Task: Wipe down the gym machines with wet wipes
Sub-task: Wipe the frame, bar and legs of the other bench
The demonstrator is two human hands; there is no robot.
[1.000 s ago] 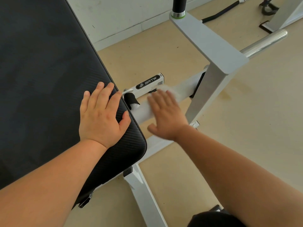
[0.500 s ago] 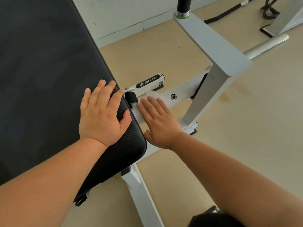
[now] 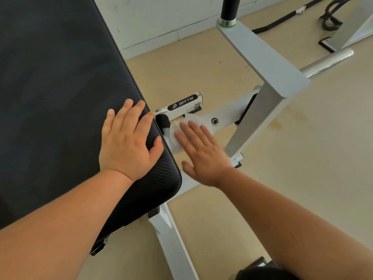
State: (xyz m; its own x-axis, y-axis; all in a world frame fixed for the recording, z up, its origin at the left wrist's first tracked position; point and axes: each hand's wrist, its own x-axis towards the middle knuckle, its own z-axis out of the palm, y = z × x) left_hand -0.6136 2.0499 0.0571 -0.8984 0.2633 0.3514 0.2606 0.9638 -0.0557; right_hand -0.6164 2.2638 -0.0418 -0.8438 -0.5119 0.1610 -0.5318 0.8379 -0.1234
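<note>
Beige flooring [image 3: 302,178] and a scuffed white wall [image 3: 153,21] lay beyond both hands. The left hand [image 3: 127,142] rested palm down on the near corner of the black bench pad [image 3: 50,98]. Its fingers were straight and a little apart, with the thumb angled out toward the pad's rounded edge. Its forearm came in from the lower left, lying across the pad.

Just beside it, the right hand [image 3: 203,156] was flat too, its fingers fanned and slightly blurred. It pressed a crumpled white wet wipe [image 3: 192,118] onto the white frame bar [image 3: 228,115]. The wipe showed past the fingertips and along the thumb side, next to a black rubber stopper [image 3: 163,120] that stood between the two hands. The right forearm reached in from the lower right.

Ahead of the right fingertips sat a bolt [image 3: 214,121] in the bar. A white tube with a BRTW label [image 3: 184,103] ran just beyond the wipe. Further right of that hand rose a grey post [image 3: 252,122] that carried a chrome peg [image 3: 329,61] and a black handle grip [image 3: 230,7].
</note>
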